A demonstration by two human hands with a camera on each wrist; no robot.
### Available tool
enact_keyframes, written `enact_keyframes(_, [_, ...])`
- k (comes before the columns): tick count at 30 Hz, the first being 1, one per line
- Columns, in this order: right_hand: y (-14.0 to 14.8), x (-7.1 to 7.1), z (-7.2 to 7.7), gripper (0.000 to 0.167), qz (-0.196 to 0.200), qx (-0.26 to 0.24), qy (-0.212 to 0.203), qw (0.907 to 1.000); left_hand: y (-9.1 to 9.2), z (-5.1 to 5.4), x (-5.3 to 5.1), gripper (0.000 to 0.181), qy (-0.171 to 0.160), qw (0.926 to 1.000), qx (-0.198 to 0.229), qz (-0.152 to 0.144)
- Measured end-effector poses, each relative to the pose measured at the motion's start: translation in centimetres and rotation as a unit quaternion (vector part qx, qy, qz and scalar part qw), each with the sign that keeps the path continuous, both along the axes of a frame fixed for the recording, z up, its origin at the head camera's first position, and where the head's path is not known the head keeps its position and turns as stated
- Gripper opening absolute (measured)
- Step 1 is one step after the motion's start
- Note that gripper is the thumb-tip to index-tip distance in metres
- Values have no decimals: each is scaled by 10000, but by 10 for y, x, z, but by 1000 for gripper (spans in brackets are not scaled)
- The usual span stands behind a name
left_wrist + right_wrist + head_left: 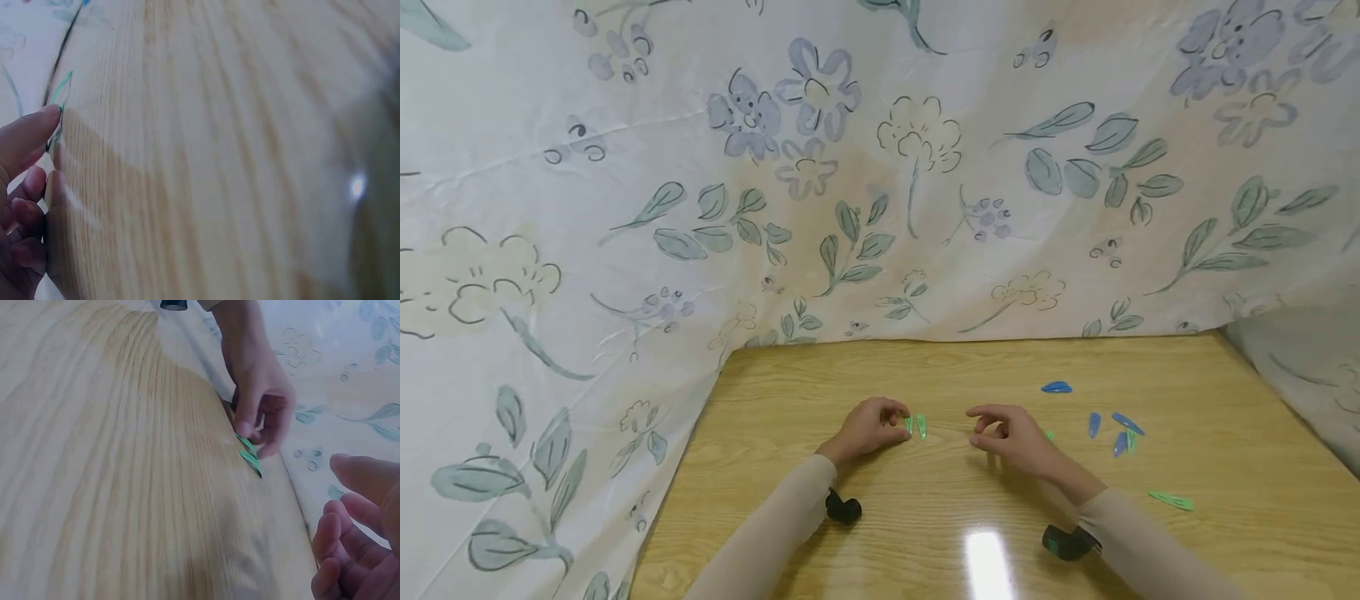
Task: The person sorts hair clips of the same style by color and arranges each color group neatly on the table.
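With thumb and fingertips, my left hand pinches a green snap hair clip by its ends, down at the tabletop. A second green hair clip lies just right of it, nearly parallel; the right wrist view shows this second clip beside the left hand too. My right hand hovers over the table to the right, thumb and forefinger apart, nothing between them. Partly hidden behind it is another green clip. In the left wrist view, the left thumb touches a green outline.
On the right lie several blue hair clips, with a green clip among them. One blue clip sits farther back, and a green clip nearer. Floral cloth hangs behind and left of the wooden table.
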State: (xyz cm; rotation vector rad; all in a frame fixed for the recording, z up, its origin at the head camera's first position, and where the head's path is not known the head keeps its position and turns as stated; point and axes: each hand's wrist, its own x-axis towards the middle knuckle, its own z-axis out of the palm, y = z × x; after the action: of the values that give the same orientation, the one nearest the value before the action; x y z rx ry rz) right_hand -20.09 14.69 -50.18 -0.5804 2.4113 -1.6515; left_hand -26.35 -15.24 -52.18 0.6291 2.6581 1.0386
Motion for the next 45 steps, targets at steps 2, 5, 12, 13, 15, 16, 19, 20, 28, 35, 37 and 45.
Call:
enact_keyframes(2, [8,3,0,45,-55,11,16,10000,-1,0,0,27,-31,10000,13,18])
enact_keyframes(5, [21,8,0,45,-182,95,-3,9998,-1,-2,0,27,-44,10000,22,20])
enact_keyframes(12, [54,19,-3,45,-540,478,176,9972,-3,-3,0,27,18,10000,32,36])
enact_keyframes(13, [59,21,-4,45,-579,512,168,9969,-3,-3,0,27,32,10000,28,44])
enact_keyframes(15, [67,23,-6,45,-660,545,148,9962,-3,-2,0,27,76,10000,14,61])
enact_keyframes(16, [71,25,-7,46,-689,559,135,9960,-3,-2,0,27,88,9999,8,74])
enact_keyframes(19, [82,28,-8,46,-735,590,203,9953,-2,-1,0,26,126,9999,-9,100])
enact_keyframes(20, [85,29,-9,45,-766,615,222,9949,-2,-1,-1,26,136,9998,-26,108])
enact_keyframes(28, [99,32,-15,45,-765,938,41,9926,-2,-2,0,26,116,9999,-12,97])
enact_keyframes(35, [97,26,-13,46,-803,1074,29,9910,-1,-1,1,26,109,9999,4,80])
enact_keyframes(37, [95,24,-13,45,-862,1228,154,9886,-1,-2,1,26,101,9999,11,74])
enact_keyframes(45, [80,18,-18,45,-982,1542,423,9822,-1,-2,2,26,61,10000,55,48])
